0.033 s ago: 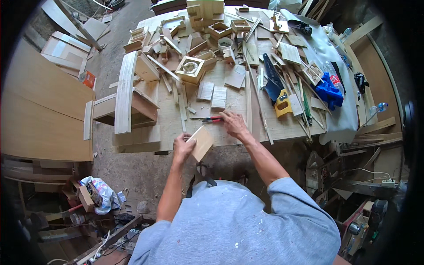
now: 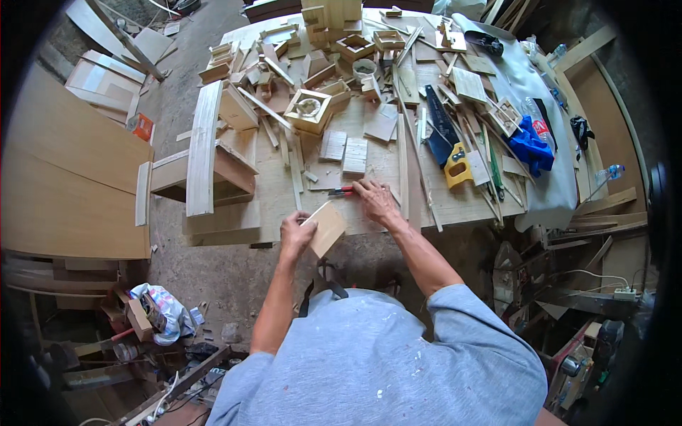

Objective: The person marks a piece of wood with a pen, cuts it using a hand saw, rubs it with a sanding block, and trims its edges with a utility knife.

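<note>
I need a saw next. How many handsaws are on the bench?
1: a handsaw with a yellow handle lies right of the right hand. Others may be hidden under the scraps.
</note>
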`<state>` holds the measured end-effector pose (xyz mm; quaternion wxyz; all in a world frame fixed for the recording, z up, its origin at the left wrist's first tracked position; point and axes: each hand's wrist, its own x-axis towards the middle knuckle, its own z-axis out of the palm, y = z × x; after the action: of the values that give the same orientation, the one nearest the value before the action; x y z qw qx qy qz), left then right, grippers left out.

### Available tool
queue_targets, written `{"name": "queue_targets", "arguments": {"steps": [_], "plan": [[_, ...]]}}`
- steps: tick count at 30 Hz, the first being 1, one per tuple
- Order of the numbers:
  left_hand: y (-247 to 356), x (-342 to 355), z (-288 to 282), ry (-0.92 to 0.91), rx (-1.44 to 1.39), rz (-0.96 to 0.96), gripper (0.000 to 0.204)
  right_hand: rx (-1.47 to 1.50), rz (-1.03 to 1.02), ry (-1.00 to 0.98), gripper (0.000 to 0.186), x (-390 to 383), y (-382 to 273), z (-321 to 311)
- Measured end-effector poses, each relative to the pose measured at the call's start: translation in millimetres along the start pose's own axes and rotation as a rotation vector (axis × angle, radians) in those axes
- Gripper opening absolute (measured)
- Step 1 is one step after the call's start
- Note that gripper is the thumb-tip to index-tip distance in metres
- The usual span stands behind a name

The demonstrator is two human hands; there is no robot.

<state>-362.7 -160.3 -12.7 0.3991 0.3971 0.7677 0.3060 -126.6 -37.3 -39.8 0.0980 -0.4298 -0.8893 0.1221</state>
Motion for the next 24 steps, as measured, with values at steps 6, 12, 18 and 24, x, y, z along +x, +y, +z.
{"name": "queue_targets", "arguments": {"steps": [6, 12, 18, 24], "plan": [[-1.0, 14.0, 9.4, 0.016, -0.382, -0.015, 0.044, -0.111, 0.068, 0.035, 0.036, 8.8, -4.3, 7.4], [-43.8, 35.9, 43.1, -0.099, -0.520, -0.145, 0.045, 0.253, 0.360, -0.001, 0.032, -25.0, -18.0, -10.7], [-25.9, 28.4, 65.0, 0.043, -0.528, 0.003, 0.050, 0.732, 0.555, 0.089, 0.037, -98.2, -76.0, 6.3], [15.3, 8.2, 70.8, 0.051, -0.406, -0.004, 0.048, 0.667, 0.654, -0.054, 0.037, -117.6, -92.0, 33.8]]}}
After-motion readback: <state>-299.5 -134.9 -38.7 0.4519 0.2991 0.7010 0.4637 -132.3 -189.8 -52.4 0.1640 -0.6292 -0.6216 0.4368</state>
